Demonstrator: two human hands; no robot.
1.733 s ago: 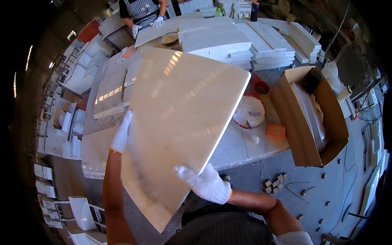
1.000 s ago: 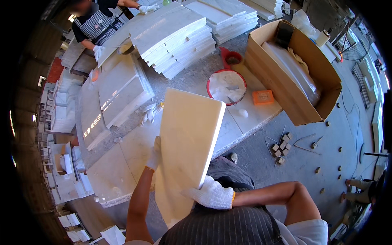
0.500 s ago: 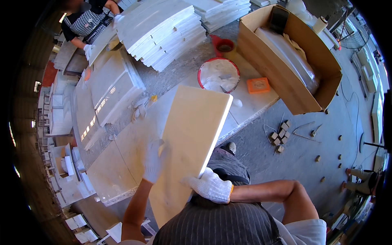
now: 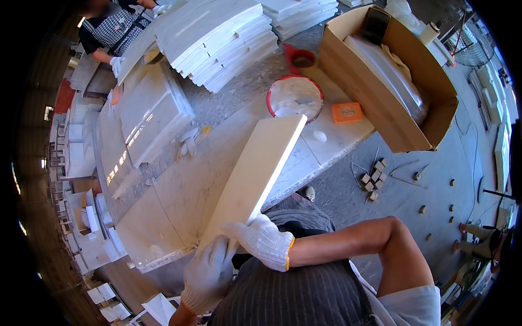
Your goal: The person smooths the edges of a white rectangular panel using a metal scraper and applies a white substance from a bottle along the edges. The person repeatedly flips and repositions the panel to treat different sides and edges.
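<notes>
My right hand (image 4: 263,243) grips the flat cream-white stone slab (image 4: 255,168), my left hand (image 4: 209,276), grip unclear, touches its near end, and it's not yet laid down.

- I could pass left of the slab (image 4: 255,174), over the table (image 4: 185,182).
- Past its far end, the tub (image 4: 268,99) blocks me.
- Rightward, the box (image 4: 364,92) stands; farther left, the stack (image 4: 223,49).

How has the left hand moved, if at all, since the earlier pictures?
Yes: judged against the worktable, the left hand has moved past its near edge in this view, toward the striped apron, and is now beside the right hand.
</notes>
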